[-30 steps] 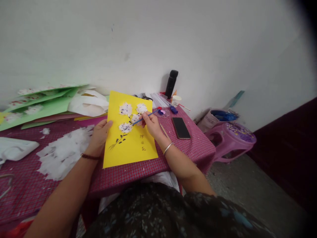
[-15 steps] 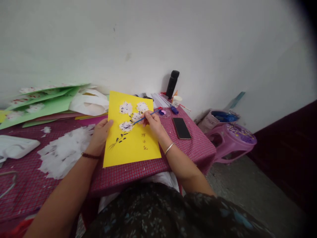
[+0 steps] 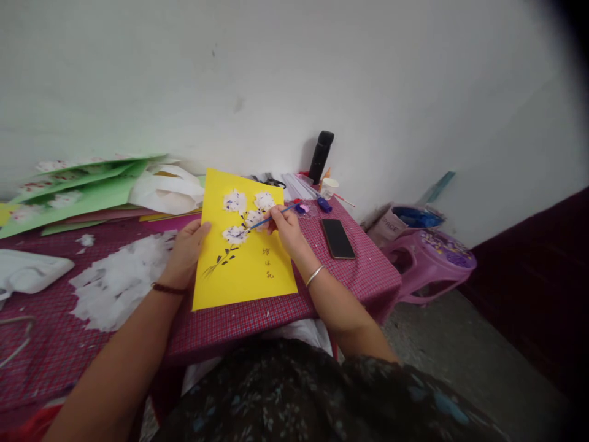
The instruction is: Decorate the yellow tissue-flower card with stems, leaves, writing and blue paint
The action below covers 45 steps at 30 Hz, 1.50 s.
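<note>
A yellow sheet of card (image 3: 248,282) is tilted up over the table's front part, with my left hand (image 3: 189,244) gripping its left edge, thumb on the front. On the card are several white paper blossoms flecked with purple, a dark stem with leaves, and a column of handwritten characters. My right hand (image 3: 283,224) pinches a blue paintbrush (image 3: 264,221). The brush tip touches or hovers just over the lower-left blossom (image 3: 235,234); which of these I cannot tell. Behind my right hand lies a palette (image 3: 304,209) with purple and pink paint.
Torn white paper (image 3: 122,279) is heaped left of the card. Green sheets (image 3: 92,190) are stacked at the back left. A phone (image 3: 338,238), a purple paint tube (image 3: 324,204), a black bottle (image 3: 321,157) and a paper cup (image 3: 329,183) stand or lie right. A pink stool (image 3: 426,276) is beside the table.
The yellow card has shifted and turned very slightly in my left hand. The brush tip has barely moved and stays at the lower-left blossom.
</note>
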Tool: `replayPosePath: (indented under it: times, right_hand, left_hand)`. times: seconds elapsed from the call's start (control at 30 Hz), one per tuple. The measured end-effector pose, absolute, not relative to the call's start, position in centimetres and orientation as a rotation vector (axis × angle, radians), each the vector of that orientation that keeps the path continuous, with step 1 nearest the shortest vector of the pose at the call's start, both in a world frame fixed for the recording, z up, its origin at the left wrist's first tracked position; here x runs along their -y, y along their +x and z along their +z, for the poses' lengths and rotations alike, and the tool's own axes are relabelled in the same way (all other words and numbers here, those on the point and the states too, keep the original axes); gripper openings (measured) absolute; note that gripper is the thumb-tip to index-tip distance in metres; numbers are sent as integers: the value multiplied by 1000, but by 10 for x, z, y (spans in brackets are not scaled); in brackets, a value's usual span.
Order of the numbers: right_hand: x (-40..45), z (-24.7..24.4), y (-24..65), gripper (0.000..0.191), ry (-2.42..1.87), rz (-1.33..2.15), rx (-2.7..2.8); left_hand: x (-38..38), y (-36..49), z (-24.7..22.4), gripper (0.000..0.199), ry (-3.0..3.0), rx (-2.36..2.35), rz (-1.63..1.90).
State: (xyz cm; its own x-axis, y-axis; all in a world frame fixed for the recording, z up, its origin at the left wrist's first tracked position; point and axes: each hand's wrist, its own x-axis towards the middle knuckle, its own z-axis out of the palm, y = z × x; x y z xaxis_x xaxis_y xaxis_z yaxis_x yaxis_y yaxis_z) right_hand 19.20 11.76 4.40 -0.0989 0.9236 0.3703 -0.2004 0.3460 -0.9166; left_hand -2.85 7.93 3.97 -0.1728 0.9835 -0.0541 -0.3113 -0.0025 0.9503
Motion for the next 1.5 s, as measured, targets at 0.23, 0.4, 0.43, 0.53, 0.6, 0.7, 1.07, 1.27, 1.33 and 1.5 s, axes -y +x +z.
replayPosePath:
  times: [0.23, 0.4, 0.43, 0.53, 0.6, 0.7, 1.07, 1.27, 1.33, 1.5]
  right_hand:
    - [-117, 40, 185, 53, -739, 1167, 1385]
    - [-117, 41, 188, 51, -753, 1168, 1352]
    - [-116, 41, 188, 51, -759, 1163, 1351]
    - [-117, 41, 187, 51, -744, 1147, 1351]
    - [-118, 41, 189, 49, -717, 1139, 1342]
    - [-122, 43, 196, 45, -680, 1105, 1252]
    - [-145, 40, 223, 19, -788, 960, 796]
    - [-147, 31, 213, 27, -890, 1046, 978]
    - [-147, 30, 211, 30, -878, 1000, 1045]
    - [-150, 29, 218, 26, -911, 728, 1079]
  left_hand:
    - [-80, -30, 38, 10, 865, -1116, 1444]
    - [-79, -31, 37, 12, 873, -1097, 1439]
    - [-79, -31, 37, 13, 875, -1095, 1437]
    - [-79, -31, 36, 17, 881, -1092, 1434]
    - [-80, -31, 35, 16, 882, -1091, 1439]
    - [-81, -31, 35, 11, 882, -1090, 1450]
    - [-77, -29, 38, 11, 886, -1102, 1421]
    - [-80, -31, 34, 10, 893, -1096, 1424]
    - [-80, -31, 34, 10, 895, -1098, 1422]
    - [-78, -30, 37, 10, 903, -1090, 1425]
